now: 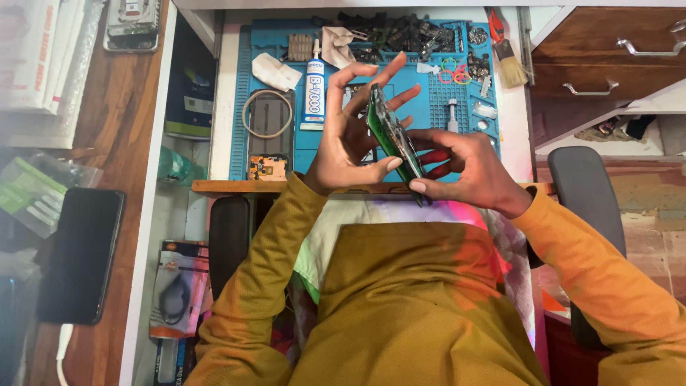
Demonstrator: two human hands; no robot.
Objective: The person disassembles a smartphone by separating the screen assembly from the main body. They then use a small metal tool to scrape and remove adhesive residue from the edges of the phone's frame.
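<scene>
**Both hands on an opened phone, held on edge above the blue mat**

Left hand (350, 136): thumb pressed against the near lower edge of the phone (391, 136), palm behind it, the other fingers spread wide and lifted off. Right hand (457, 168): closed round the lower right end of the phone, thumb along the bottom edge, fingers curled behind. The phone is tilted on its long edge, clear of the worktop, with green inner parts showing along the exposed side.

Directly below the hands: blue work mat (321, 146) on a white worktop (221, 100). On the mat, left of the hands, a glue tube (314, 89) standing lengthwise, a dark phone frame with a loop of band round it (268, 118), a small circuit board (268, 168) at the near edge. Back row of the mat: crumpled white cloths (277, 71), dark loose parts, coloured rubber rings (450, 69). A brush (509, 66) lies at the mat's right edge.

Far left, on a wooden surface: a black phone (80, 254), screen dark.
</scene>
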